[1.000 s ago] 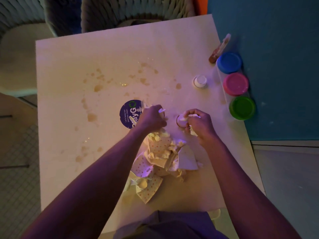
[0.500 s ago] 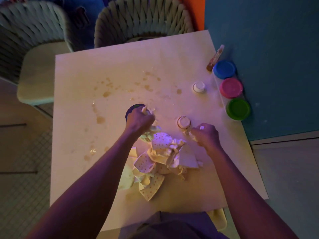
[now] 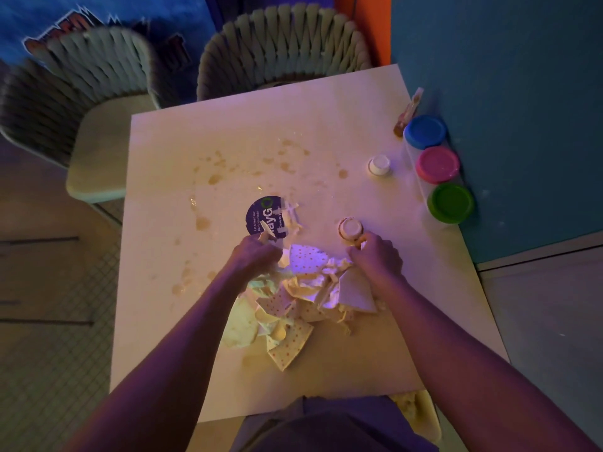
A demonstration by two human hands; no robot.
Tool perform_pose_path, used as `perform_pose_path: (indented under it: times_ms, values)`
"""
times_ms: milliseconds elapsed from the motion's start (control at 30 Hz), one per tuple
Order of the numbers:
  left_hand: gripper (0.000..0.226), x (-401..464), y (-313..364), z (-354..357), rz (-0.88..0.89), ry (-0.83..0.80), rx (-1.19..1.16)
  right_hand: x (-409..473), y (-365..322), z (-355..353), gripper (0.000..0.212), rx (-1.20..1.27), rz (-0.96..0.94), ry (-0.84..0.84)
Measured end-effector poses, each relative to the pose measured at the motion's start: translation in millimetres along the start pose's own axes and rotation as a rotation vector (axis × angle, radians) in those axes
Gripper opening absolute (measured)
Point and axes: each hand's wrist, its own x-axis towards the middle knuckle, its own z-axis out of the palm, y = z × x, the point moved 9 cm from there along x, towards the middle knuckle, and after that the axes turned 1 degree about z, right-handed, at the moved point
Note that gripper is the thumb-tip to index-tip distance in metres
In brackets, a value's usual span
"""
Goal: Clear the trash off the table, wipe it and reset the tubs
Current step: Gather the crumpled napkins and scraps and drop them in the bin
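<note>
We see a pale square tabletop [image 3: 326, 119] speckled with brownish spill stains [image 3: 215, 179] toward its far-left part. At the middle of the near half lies a heap of crumpled napkins and torn polka-dot paper scraps [image 3: 303, 305]. Our left hand [image 3: 256, 256] is curled at the heap's far-left edge, its fingers closed around bits of paper, just near of a round dark-blue printed sticker [image 3: 263, 216] lying flat on the tabletop. Our right hand [image 3: 378, 256] is clenched at the heap's far-right edge, pinching a small white scrap, and it touches a small upturned paper cup [image 3: 349, 228]. Along the right edge stand three plastic tubs in a row: a blue-lidded tub [image 3: 425, 131] farthest, a pink-lidded tub [image 3: 438, 164] in the middle, and a green-lidded tub [image 3: 451, 203] nearest. Just left of the pink one sits a small white cap-like piece [image 3: 379, 164]. Beyond the blue tub a slim brownish stick-shaped item [image 3: 408, 110] lies near the far-right corner. Two woven-backed chairs [image 3: 284, 44] stand past the far edge.
</note>
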Motion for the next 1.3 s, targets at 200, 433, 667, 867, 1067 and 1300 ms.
perform_pose_path:
  times_ms: [200,433,667,867,1067,1300]
  values:
    - [0.024,-2,-12,17,-0.063,-0.076,0.052,2,-1,-2,0.046,-0.004,-0.061,0.013]
    - [0.014,-1,-7,33,-0.079,-0.063,0.011,3,7,4,0.034,0.078,-0.027,-0.057]
    - [0.011,1,9,35,-0.052,-0.037,-0.076,-4,9,-4,0.022,0.239,-0.038,-0.132]
    - [0.018,-4,26,36,0.052,0.015,-0.084,-11,0,-16,0.011,0.284,-0.119,-0.106]
    - [0.014,-13,23,42,0.079,-0.026,0.281,-21,-10,-1,0.029,0.247,-0.186,-0.261]
    - [0.021,-23,20,61,0.122,0.023,0.77,-34,-19,12,0.069,-0.079,-0.257,-0.214]
